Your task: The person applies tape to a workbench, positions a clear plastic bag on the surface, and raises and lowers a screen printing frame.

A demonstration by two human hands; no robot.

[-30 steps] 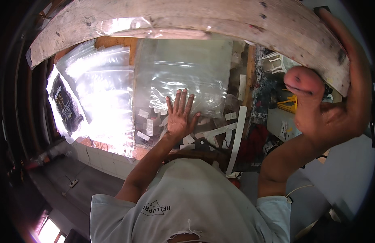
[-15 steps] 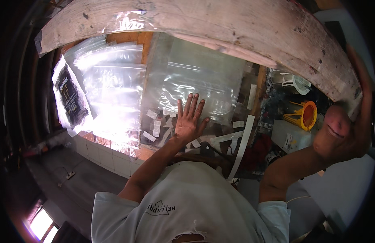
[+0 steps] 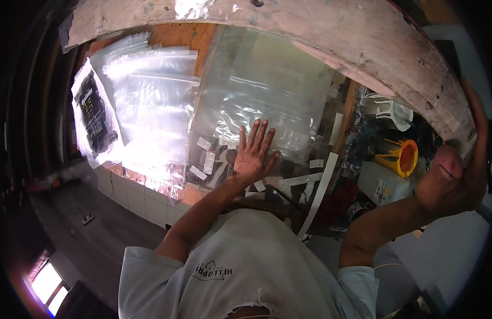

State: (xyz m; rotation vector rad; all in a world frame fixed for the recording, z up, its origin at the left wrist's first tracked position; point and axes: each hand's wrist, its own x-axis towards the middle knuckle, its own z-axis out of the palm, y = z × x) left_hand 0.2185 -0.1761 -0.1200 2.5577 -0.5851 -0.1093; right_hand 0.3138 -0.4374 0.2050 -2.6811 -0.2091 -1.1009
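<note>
My left hand (image 3: 254,154) rests flat, fingers spread, on the near edge of a clear plastic zip bag (image 3: 278,95) lying on a glassy work surface. A long, paint-spotted wooden beam (image 3: 331,37), apparently one side of a frame, arches across the far part of the view above the bag. At its right end my right hand (image 3: 461,178) is closed around it, thumb on the near side and fingers over the outer side. To the left of the work surface lies a fanned stack of clear zip bags (image 3: 155,101). A white sheet with a smeared black print (image 3: 94,117) lies at its left edge.
Several white tape strips (image 3: 203,143) are stuck around my left hand. On the right are a yellow-orange cup-like piece (image 3: 408,158), a white plastic piece (image 3: 397,114) and a translucent container (image 3: 381,183). A long pale strip (image 3: 320,194) stands near my body.
The beam sits higher in the picture, baring more of the bag's far end and the wood behind it. My left hand stays on the bag; my right hand keeps its grip.
</note>
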